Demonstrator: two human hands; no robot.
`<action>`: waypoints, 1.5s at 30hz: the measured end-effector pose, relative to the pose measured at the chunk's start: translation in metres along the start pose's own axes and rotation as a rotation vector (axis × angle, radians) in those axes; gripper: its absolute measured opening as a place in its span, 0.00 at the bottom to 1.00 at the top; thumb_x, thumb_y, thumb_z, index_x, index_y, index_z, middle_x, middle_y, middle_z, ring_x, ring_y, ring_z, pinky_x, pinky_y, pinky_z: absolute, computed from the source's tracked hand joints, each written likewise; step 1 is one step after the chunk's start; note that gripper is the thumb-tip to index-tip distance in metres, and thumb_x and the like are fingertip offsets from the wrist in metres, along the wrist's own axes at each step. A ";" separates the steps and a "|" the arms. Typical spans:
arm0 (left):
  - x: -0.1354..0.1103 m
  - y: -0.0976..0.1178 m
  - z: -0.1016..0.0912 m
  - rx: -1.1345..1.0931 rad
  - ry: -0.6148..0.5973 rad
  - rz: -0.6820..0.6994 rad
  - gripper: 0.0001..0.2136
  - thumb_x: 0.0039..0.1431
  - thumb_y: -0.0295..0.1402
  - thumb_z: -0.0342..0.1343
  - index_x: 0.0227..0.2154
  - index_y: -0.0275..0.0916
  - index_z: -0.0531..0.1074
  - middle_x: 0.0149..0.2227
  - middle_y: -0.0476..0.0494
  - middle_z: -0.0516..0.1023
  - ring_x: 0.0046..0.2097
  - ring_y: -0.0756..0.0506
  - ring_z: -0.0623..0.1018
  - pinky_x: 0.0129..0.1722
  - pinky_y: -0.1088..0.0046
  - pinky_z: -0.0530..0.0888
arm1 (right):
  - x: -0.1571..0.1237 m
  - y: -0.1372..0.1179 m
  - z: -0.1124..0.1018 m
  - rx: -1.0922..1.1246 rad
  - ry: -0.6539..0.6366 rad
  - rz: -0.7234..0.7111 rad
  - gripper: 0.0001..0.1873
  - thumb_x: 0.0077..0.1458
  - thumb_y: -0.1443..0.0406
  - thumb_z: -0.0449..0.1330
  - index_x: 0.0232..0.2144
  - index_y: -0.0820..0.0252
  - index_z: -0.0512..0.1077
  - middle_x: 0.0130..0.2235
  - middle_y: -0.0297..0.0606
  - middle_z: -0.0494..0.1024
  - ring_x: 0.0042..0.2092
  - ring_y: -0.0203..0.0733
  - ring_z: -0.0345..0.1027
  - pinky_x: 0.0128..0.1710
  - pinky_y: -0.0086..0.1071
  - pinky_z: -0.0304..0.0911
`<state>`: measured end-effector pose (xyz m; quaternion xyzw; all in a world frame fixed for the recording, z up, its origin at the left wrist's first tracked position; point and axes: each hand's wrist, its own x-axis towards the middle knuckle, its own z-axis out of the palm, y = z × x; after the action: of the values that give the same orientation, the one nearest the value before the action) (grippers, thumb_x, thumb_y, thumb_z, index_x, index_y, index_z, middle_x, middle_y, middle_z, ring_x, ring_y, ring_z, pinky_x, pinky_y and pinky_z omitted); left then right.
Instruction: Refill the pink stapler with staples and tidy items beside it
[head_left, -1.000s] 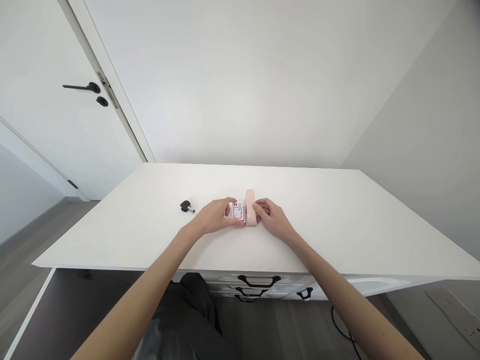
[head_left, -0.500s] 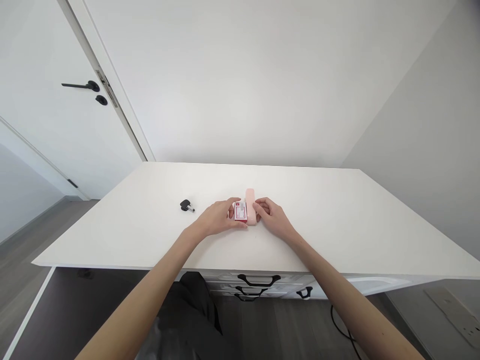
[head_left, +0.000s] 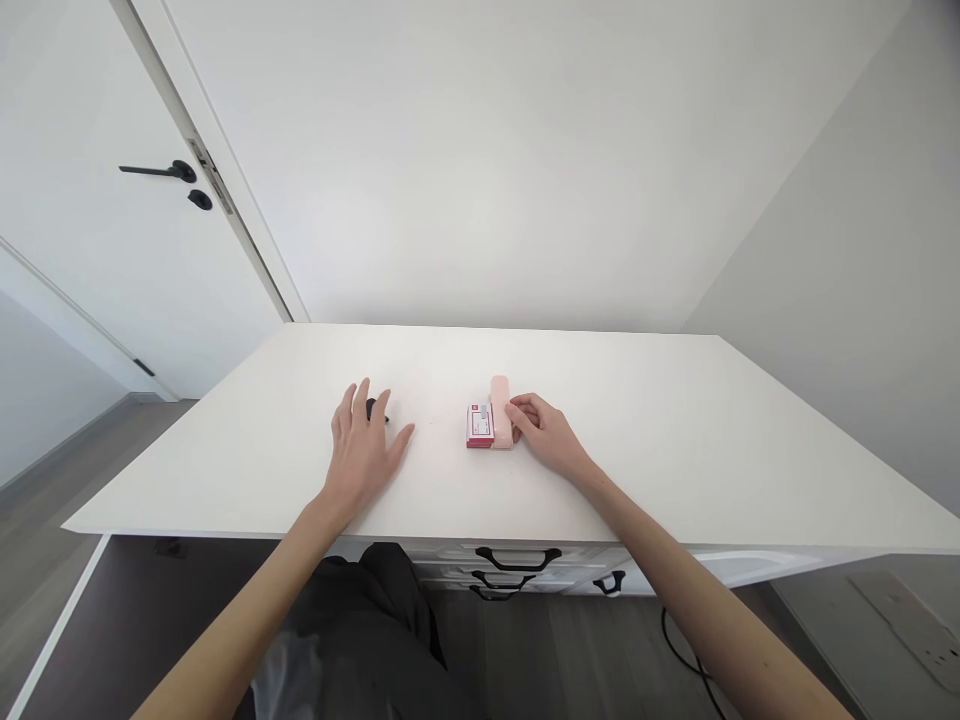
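Observation:
A pink stapler (head_left: 501, 412) lies lengthwise on the white tabletop (head_left: 637, 440). My right hand (head_left: 544, 432) holds its right side, with the thumb on top and the curled fingers beside it. Against the stapler's left side rests a small red-and-white box (head_left: 480, 426) with a printed label; no hand touches it. My left hand (head_left: 364, 450) is open, fingers spread, above a small black object (head_left: 370, 408). The fingers hide most of that object, and I cannot tell whether they touch it.
Drawers with black handles (head_left: 517, 560) are under the table's front edge. A white wall (head_left: 495, 170) rises behind the table. At the left is a white door with a black handle (head_left: 161, 171). A black cable (head_left: 686, 665) hangs at the lower right.
My left hand has let go of the red-and-white box and moved left, over the black object with the metal part. My right hand stays at the stapler.

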<state>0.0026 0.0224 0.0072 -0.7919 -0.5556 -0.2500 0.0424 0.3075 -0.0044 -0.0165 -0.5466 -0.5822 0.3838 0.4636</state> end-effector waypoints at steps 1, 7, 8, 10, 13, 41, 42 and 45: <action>-0.006 -0.002 0.002 0.007 -0.053 -0.016 0.31 0.71 0.50 0.45 0.68 0.34 0.60 0.75 0.24 0.49 0.77 0.26 0.46 0.71 0.39 0.53 | 0.000 0.000 0.000 0.002 0.001 0.003 0.21 0.65 0.45 0.58 0.44 0.54 0.72 0.40 0.36 0.82 0.36 0.43 0.77 0.41 0.39 0.69; -0.019 -0.007 0.003 -0.041 -0.266 -0.069 0.36 0.73 0.52 0.39 0.73 0.30 0.53 0.78 0.27 0.40 0.77 0.27 0.46 0.73 0.42 0.51 | 0.000 -0.001 0.000 0.011 0.003 0.006 0.20 0.65 0.45 0.58 0.44 0.54 0.72 0.41 0.38 0.83 0.36 0.43 0.77 0.41 0.40 0.70; -0.018 -0.006 0.002 -0.058 -0.282 -0.052 0.36 0.73 0.52 0.39 0.73 0.30 0.53 0.78 0.27 0.39 0.77 0.28 0.47 0.74 0.43 0.51 | 0.000 -0.001 0.001 0.009 0.003 0.004 0.20 0.65 0.45 0.58 0.44 0.54 0.72 0.41 0.38 0.83 0.36 0.43 0.77 0.41 0.40 0.70; -0.013 -0.004 0.000 -0.099 -0.304 -0.011 0.36 0.73 0.50 0.39 0.74 0.29 0.50 0.78 0.27 0.40 0.77 0.30 0.48 0.74 0.45 0.53 | 0.000 -0.001 0.001 0.002 0.002 0.001 0.20 0.65 0.45 0.58 0.44 0.53 0.72 0.41 0.38 0.83 0.36 0.44 0.77 0.41 0.40 0.70; -0.003 0.002 0.001 -0.184 -0.311 0.043 0.36 0.72 0.42 0.40 0.76 0.29 0.40 0.77 0.27 0.48 0.76 0.32 0.53 0.73 0.47 0.55 | 0.000 0.000 0.000 0.005 0.003 0.001 0.21 0.65 0.44 0.58 0.44 0.53 0.72 0.41 0.38 0.83 0.36 0.44 0.77 0.40 0.40 0.70; 0.044 0.046 0.029 -0.643 -0.491 0.117 0.32 0.74 0.40 0.31 0.77 0.52 0.30 0.77 0.56 0.51 0.77 0.42 0.52 0.75 0.53 0.52 | 0.003 0.000 0.001 0.009 0.004 -0.005 0.20 0.65 0.45 0.58 0.44 0.54 0.72 0.36 0.34 0.81 0.35 0.42 0.75 0.40 0.38 0.69; 0.043 0.046 0.030 -0.674 -0.487 0.123 0.32 0.74 0.40 0.32 0.77 0.52 0.30 0.77 0.56 0.49 0.77 0.42 0.52 0.75 0.54 0.52 | 0.003 0.000 0.001 0.009 0.004 -0.006 0.20 0.65 0.45 0.58 0.44 0.54 0.72 0.37 0.35 0.81 0.35 0.42 0.75 0.40 0.38 0.69; 0.039 0.044 0.033 -0.742 -0.418 0.090 0.32 0.73 0.41 0.35 0.77 0.49 0.37 0.78 0.52 0.48 0.77 0.41 0.54 0.75 0.55 0.54 | 0.002 -0.002 0.000 0.003 0.005 -0.005 0.20 0.66 0.45 0.58 0.43 0.54 0.72 0.36 0.35 0.81 0.35 0.42 0.76 0.40 0.38 0.68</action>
<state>0.0637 0.0511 0.0047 -0.8106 -0.3895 -0.2649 -0.3479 0.3071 -0.0023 -0.0147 -0.5453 -0.5819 0.3823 0.4668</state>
